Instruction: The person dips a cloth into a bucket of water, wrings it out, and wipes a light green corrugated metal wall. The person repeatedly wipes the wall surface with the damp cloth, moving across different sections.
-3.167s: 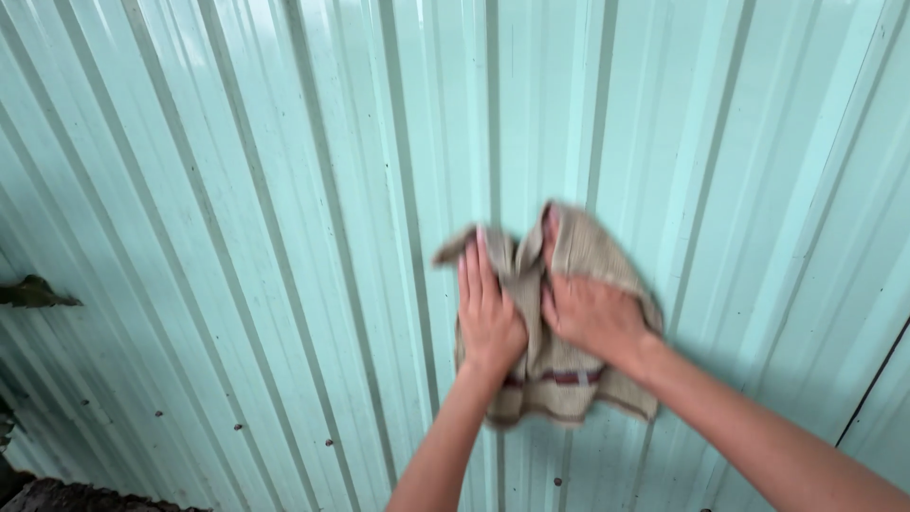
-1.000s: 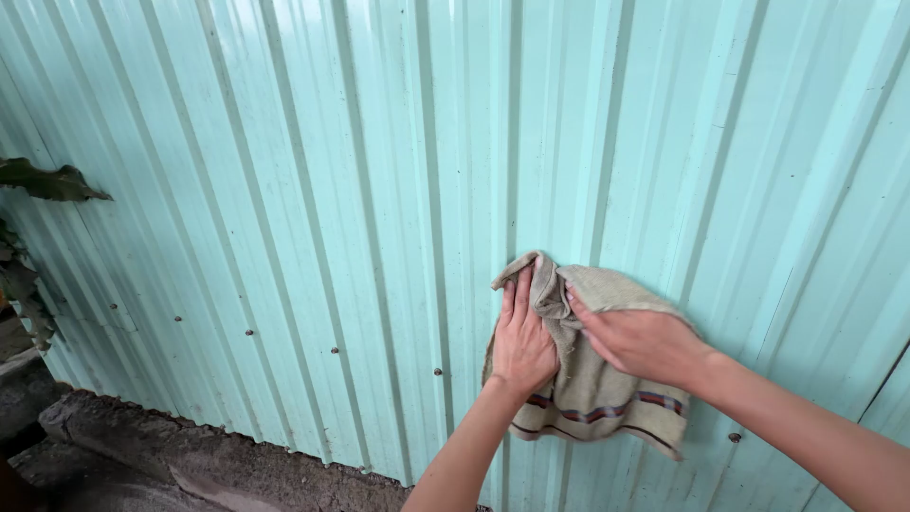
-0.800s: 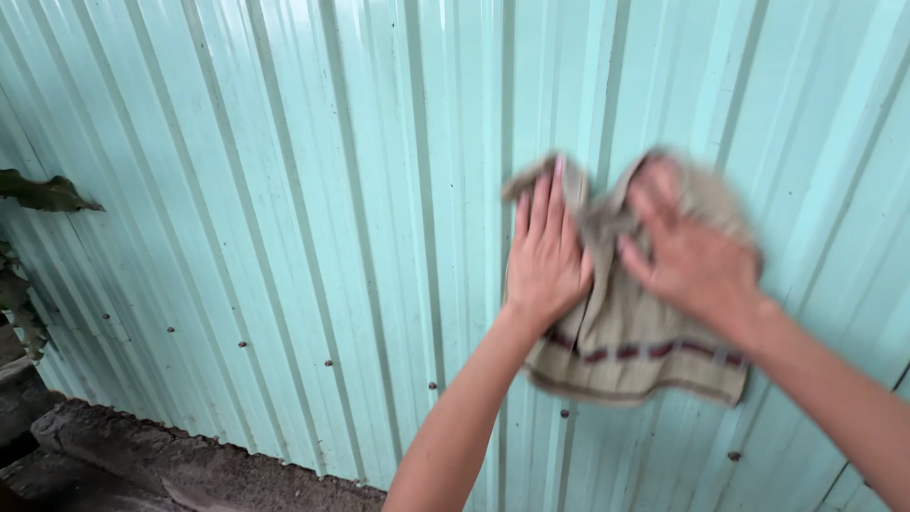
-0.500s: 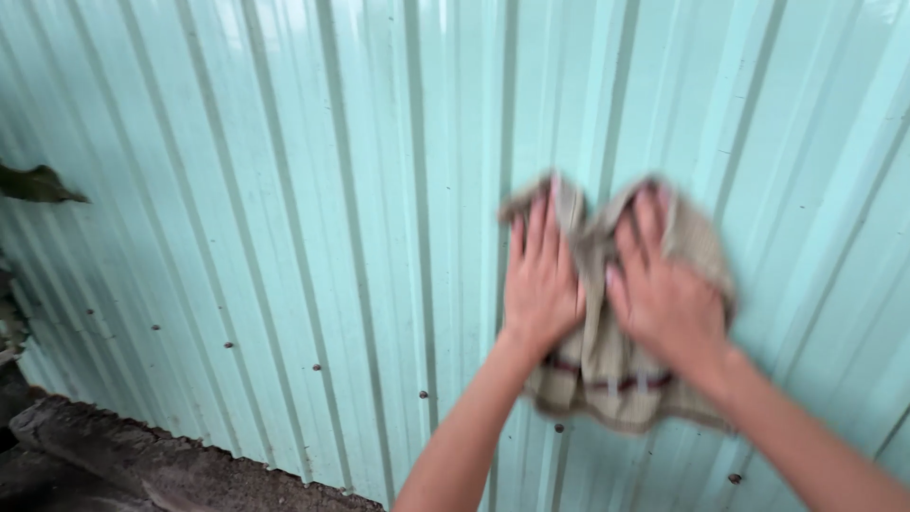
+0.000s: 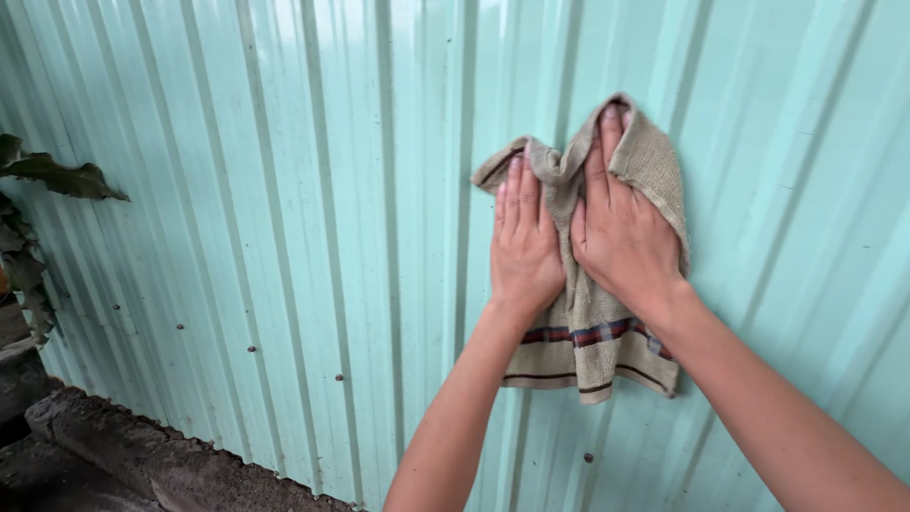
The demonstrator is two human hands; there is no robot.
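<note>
We press a beige striped towel [image 5: 607, 332] flat against the corrugated metal wall [image 5: 284, 237]. L hand [image 5: 524, 248] and R hand [image 5: 621, 237] lie side by side on it, fingers extended, flat, gripping nothing. Leaves [image 5: 47, 175] at left.

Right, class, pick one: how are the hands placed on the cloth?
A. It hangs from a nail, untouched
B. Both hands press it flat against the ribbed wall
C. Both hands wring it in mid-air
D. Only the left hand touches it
B: the left hand and right hand lie side by side, palms on the cloth, which is spread against the wall.
</note>
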